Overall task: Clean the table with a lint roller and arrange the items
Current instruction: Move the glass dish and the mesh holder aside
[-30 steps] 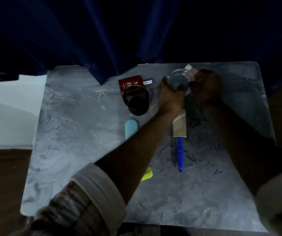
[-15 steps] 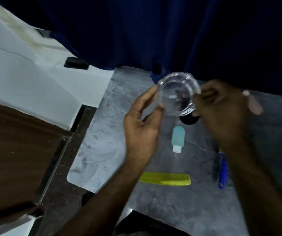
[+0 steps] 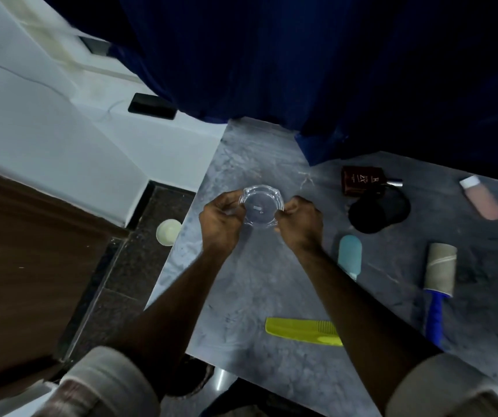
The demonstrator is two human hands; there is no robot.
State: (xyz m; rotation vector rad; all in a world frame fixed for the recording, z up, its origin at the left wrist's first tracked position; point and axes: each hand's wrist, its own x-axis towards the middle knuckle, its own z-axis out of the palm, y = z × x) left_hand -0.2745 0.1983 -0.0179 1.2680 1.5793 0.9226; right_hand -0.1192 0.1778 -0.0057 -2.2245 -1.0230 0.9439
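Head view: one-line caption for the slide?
Both hands, left hand and right hand, hold a clear glass dish over the grey table; lint roller lies aside.

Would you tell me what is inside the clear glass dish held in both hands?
The glass dish looks empty apart from one small pale speck or label near its centre. The left hand and right hand cover its side rims, so those edges cannot be checked.

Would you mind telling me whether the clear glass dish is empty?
Apparently empty: the table shows through the clear glass dish, held between the left hand and right hand; only a tiny pale mark shows inside.
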